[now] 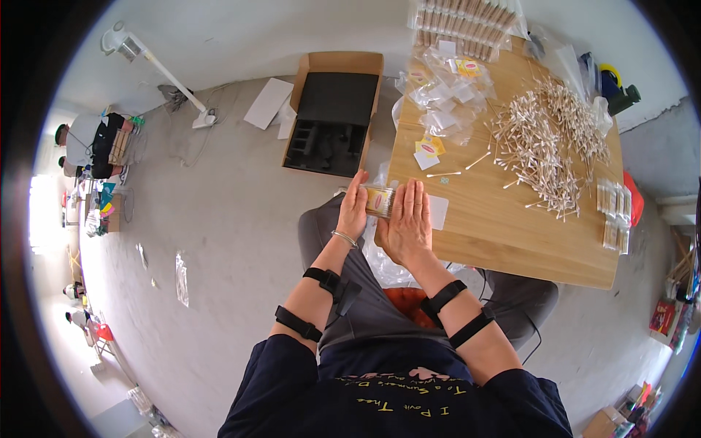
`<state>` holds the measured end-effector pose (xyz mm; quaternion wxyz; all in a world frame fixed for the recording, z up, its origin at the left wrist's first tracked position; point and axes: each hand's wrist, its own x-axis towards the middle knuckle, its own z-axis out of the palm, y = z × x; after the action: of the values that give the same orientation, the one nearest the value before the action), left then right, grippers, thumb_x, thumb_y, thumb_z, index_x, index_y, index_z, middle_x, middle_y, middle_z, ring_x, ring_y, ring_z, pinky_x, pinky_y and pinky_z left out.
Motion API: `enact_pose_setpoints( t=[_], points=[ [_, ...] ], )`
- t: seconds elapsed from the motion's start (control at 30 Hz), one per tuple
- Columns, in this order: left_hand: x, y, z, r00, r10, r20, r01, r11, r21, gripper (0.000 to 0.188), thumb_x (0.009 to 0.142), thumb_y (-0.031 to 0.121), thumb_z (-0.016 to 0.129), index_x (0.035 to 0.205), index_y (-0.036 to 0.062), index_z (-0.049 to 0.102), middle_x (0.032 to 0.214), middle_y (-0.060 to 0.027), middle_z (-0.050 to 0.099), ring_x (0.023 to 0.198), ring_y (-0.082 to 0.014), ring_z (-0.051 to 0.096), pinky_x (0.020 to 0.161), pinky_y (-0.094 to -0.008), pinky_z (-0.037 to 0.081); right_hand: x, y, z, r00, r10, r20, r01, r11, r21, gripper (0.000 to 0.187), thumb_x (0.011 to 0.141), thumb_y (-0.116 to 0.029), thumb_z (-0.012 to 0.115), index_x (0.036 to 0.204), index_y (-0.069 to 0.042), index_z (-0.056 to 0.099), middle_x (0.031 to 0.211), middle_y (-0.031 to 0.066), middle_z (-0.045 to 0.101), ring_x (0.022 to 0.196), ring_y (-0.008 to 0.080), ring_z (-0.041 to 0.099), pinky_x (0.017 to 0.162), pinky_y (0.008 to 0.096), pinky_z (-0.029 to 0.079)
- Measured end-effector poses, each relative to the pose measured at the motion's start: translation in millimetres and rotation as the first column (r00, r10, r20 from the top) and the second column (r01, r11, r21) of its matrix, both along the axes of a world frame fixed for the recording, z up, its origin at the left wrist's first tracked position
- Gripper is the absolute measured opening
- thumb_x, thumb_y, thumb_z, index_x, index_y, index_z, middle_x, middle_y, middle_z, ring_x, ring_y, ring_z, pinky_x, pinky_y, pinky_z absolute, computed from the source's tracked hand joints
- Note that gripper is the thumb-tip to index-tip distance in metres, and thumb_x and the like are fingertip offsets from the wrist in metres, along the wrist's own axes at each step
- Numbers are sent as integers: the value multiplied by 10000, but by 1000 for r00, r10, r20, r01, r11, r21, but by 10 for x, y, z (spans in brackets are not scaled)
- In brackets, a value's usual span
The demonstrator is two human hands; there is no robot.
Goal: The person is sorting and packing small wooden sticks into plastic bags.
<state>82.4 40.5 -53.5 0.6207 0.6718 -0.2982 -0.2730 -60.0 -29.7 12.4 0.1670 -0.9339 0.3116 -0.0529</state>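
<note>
Gently does it: you have the small swab packet (379, 201) held between both hands, at the left edge of the wooden table (504, 252). Your left hand (352, 212) grasps its left side, while your right hand (407, 225) presses in from the right with the fingers straight and close together; what the fingertips do underneath is hidden. For this squaring-up, as I judge it, press evenly from both sides so the sticks lie parallel and the label sits flat. Too hard a squeeze could bend the sticks or crease the wrapping, so let the palms do the work.

The packet looks small and boxy, with a yellow-and-white label carrying a red mark on its upper face and pale sticks showing beside it. It seems to have a clear wrapper, though you can't tell whether it is sealed. Loose swabs (537, 142) lie heaped farther right.
</note>
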Motion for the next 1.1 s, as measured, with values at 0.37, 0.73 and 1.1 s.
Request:
enact_pose_setpoints(
  t=[0.37,0.73,1.1],
  points=[
    [111,35,291,983,24,-180,-37,997,-65,644,1065,477,330,1538,41,300,1561,-132,364,1457,-227,313,1196,-334,216,10,-320,-101,464,-555,690,-168,710,684,759,971,-318,450,1541,68,127,1629,241,107,1526,333,63,1226,412,67],
    [68,51,300,970,-108,-218,103,994,-33,753,1027,611,235,1557,77,270,1585,-103,328,1474,-222,277,1201,-345,206,329,-91,-190,428,-557,711,-313,647,695,748,985,-327,448,1560,18,118,1643,199,106,1527,290,76,1214,381,114],
    [54,95,303,968,-121,-221,103,990,-92,717,1041,575,273,1553,74,278,1566,-125,358,1458,-227,307,1181,-344,253,500,93,-8,468,-698,542,-356,412,839,704,990,-310,449,1567,-31,158,1630,204,171,1503,281,193,1149,337,244]
  ],
)
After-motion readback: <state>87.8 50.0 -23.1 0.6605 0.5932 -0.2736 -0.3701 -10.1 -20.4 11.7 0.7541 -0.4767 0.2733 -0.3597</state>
